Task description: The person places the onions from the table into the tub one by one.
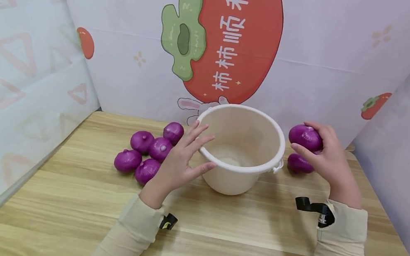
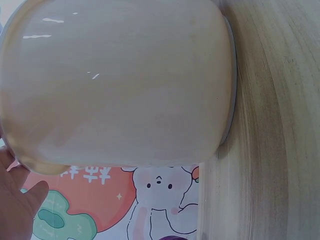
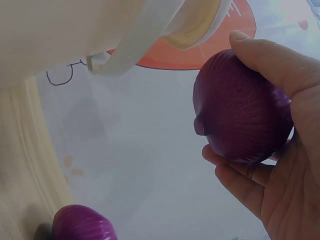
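A red onion (image 1: 305,137) is gripped between the thumb and fingers of my right hand (image 1: 331,158), raised to the right of a white bucket (image 1: 229,180). The right wrist view shows this onion (image 3: 242,107) with its stubby tip pointing left. Below it, a second onion (image 1: 300,164) sits on the table. My left hand (image 1: 181,159) is at the bucket's left rim, fingers spread, fingertips right at the edge. In the left wrist view the bucket's side (image 2: 120,85) fills most of the picture. The bucket stands upright, and its visible inside holds nothing.
Several red onions (image 1: 141,142) lie clustered left of the bucket, partly behind my left hand. The bucket's handle (image 3: 135,42) hangs at its right side. The wooden table (image 1: 237,248) is enclosed by printed cloth walls (image 1: 330,45) at the back and sides.
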Available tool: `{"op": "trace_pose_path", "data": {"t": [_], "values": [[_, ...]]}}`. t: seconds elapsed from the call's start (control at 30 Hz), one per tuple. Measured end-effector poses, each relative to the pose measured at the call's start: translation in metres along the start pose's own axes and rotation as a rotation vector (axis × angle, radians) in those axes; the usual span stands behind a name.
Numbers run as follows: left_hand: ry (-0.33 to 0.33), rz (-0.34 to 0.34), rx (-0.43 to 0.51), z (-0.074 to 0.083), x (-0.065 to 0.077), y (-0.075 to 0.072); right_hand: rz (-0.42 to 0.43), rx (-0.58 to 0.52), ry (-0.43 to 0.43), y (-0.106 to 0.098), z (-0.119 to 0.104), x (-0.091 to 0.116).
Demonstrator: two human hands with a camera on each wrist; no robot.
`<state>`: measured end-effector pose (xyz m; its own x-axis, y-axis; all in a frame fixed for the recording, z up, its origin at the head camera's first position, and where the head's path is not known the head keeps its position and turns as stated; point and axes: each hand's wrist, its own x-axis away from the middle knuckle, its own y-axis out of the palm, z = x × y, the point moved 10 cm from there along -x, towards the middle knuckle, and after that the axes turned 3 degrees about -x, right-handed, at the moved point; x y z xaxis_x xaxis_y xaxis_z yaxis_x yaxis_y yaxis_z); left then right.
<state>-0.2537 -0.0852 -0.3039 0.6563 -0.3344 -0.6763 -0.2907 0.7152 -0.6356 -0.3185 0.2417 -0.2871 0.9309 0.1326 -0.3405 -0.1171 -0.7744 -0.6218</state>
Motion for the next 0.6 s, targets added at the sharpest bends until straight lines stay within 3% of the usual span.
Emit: {"op": "trace_pose_path", "data": {"t": [0.6], "values": [[0.003,-0.001,-0.002,0.002,-0.001,-0.001,0.019,0.0,-0.132,0.004,-0.042,-0.005]]}}
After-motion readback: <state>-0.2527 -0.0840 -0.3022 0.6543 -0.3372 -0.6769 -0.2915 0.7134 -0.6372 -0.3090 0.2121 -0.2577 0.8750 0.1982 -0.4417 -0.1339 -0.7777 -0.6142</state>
